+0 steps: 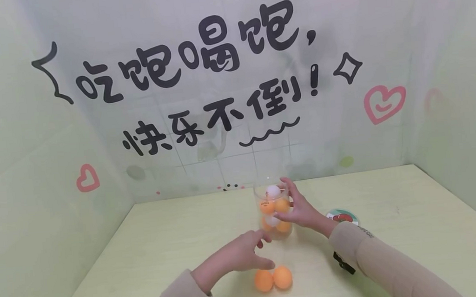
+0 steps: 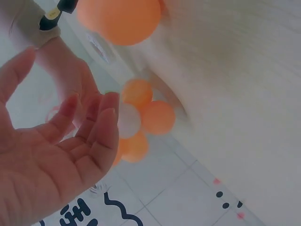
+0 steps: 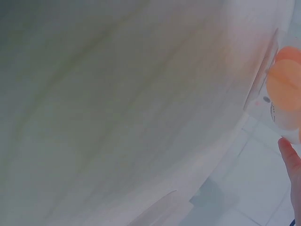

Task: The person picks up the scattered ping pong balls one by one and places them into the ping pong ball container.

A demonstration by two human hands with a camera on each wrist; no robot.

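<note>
A clear plastic canister (image 1: 258, 200) stands upright near the back of the table, with several orange balls (image 1: 267, 206) and white balls (image 1: 272, 191) stacked inside; they look like ping-pong balls. My right hand (image 1: 301, 209) grips the canister's right side, thumb across the front and fingers around the back. Nearer to me, two loose orange balls (image 1: 282, 277) lie side by side on the table. My left hand (image 1: 246, 251) hovers just above and behind them, its fingers loosely bent and holding nothing. In the left wrist view its palm (image 2: 51, 165) faces the camera with nothing on it.
A round disc (image 1: 343, 216) with a green and red picture lies on the table, partly behind my right forearm. The pale wooden table (image 1: 178, 237) ends at a fabric wall (image 1: 206, 169) printed with black lettering. Similar walls stand on both sides.
</note>
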